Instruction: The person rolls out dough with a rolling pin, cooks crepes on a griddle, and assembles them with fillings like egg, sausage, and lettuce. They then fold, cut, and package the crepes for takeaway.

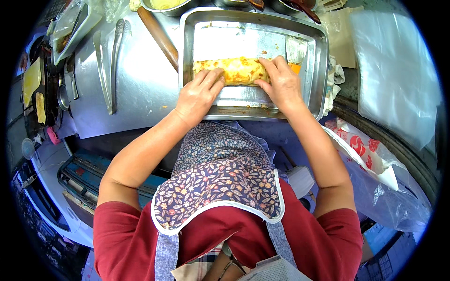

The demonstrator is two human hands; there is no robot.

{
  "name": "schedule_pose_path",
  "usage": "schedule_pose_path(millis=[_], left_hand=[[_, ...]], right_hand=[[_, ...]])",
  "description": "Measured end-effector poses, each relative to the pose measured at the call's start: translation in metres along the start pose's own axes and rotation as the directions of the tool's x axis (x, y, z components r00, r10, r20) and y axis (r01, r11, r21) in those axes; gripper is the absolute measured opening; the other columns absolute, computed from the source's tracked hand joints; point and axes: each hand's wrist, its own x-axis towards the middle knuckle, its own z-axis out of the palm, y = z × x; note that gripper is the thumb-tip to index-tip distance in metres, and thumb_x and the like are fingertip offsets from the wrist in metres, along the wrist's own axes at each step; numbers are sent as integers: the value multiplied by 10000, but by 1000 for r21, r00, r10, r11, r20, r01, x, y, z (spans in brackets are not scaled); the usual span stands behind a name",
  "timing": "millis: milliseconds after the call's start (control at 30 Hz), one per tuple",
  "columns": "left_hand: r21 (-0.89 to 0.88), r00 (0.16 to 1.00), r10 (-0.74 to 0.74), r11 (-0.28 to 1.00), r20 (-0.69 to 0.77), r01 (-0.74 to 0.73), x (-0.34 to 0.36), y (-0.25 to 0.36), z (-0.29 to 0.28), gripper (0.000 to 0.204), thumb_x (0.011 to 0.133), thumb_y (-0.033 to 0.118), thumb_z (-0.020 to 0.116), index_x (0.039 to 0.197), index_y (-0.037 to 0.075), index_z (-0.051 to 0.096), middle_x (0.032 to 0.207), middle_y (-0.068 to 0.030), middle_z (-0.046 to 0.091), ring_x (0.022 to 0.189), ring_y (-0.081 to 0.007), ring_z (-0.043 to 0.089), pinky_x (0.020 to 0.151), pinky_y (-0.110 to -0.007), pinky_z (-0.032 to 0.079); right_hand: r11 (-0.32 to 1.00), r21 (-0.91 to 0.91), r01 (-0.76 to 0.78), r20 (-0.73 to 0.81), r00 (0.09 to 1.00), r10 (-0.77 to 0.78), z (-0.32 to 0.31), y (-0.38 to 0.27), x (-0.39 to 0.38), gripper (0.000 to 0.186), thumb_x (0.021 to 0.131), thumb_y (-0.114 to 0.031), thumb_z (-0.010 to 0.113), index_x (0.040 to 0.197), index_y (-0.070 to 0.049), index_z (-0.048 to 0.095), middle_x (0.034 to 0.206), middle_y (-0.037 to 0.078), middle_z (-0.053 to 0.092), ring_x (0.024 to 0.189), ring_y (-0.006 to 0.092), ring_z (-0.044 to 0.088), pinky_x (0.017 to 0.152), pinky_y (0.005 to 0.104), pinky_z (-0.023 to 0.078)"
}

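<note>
A yellow, browned egg pancake roll [239, 69] lies lengthwise across a rectangular steel tray [184, 37]. My left hand [198, 96] has its curled fingers on the left part of the roll. My right hand [282, 86] grips the roll's right part with thumb and fingers. Just beyond that hand, at the tray's right, lies a scraper with a metal blade [296, 47] and an orange handle [296, 67], partly hidden by the hand and roll.
Metal tongs [116, 65] and a wooden rod [158, 35] lie on the steel counter [140, 98]. Bowls [164, 5] line the back; a plastic container [84, 28] and griddle [44, 70] are left. Plastic bags [393, 70] and a cloth [333, 79] are right.
</note>
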Motion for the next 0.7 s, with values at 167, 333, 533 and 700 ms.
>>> schedule_pose_path(millis=[167, 333, 533, 700], left_hand=[[22, 999, 25, 999, -24, -24, 27, -28, 8, 234, 836, 77, 651, 1069, 87, 678, 1234, -52, 645, 1094, -233, 654, 884, -316, 565], [-262, 998, -2, 965, 56, 17, 61, -38, -35, 168, 861, 106, 719, 1023, 68, 695, 1073, -88, 702, 988, -281, 701, 817, -377, 582], [-768, 995, -94, 640, -34, 34, 225, 79, 11, 194, 909, 168, 664, 1051, 38, 688, 1039, -179, 717, 975, -378, 689, 868, -454, 549], [-839, 952, -307, 519, -5, 163, 362, 122, 124, 305, 879, 268, 685, 1057, 21, 697, 1029, -188, 725, 966, -368, 700, 855, -440, 557]], right_hand=[[999, -34, -42, -44, 998, 41, 17, 10, 23, 517, 725, -116, 856, 1206, -64, 674, 1039, 93, 604, 888, 278, 673, 755, 376, 567], [963, 170, -209, -110, 967, 229, -30, 11, 16, 327, 812, -73, 795, 1130, -57, 719, 919, 95, 676, 706, 227, 678, 644, 340, 547], [917, 172, -361, -73, 923, 377, -82, -4, -31, 251, 837, -51, 748, 1086, -49, 714, 884, 127, 667, 738, 287, 684, 663, 388, 549], [882, 294, -368, 5, 924, 384, -94, -21, -47, 250, 828, -16, 750, 1074, -35, 711, 907, 138, 667, 757, 304, 698, 677, 394, 555]])
